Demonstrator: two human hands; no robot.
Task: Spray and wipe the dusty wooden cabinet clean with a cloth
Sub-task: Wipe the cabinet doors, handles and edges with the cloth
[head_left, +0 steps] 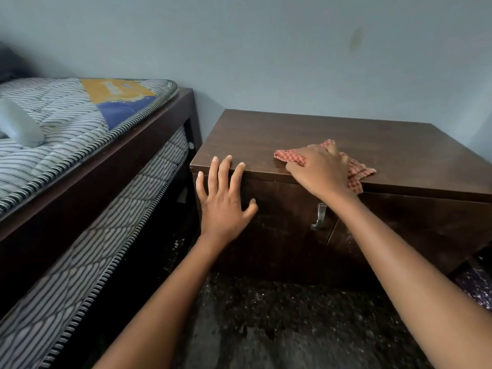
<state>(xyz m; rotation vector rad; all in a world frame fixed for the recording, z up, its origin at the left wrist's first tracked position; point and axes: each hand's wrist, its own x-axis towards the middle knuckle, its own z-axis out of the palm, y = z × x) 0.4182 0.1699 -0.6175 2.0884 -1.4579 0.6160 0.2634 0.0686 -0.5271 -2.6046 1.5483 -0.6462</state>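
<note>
A low dark wooden cabinet (306,134) stands against the wall, with a metal handle (319,215) on its front door. My right hand (319,171) presses a red-and-white checked cloth (359,173) onto the cabinet top near its front edge. My left hand (223,198) is spread open in front of the cabinet's left front corner, its fingertips reaching the top edge, holding nothing. A white bottle-like object (20,123) lies on the mattress at the far left; its top is out of view.
A bed with a striped mattress (66,123) in a dark wooden frame (149,129) stands close to the cabinet's left side, leaving a narrow gap. A second striped mattress (87,249) sits below it. The floor (266,328) is dark and speckled.
</note>
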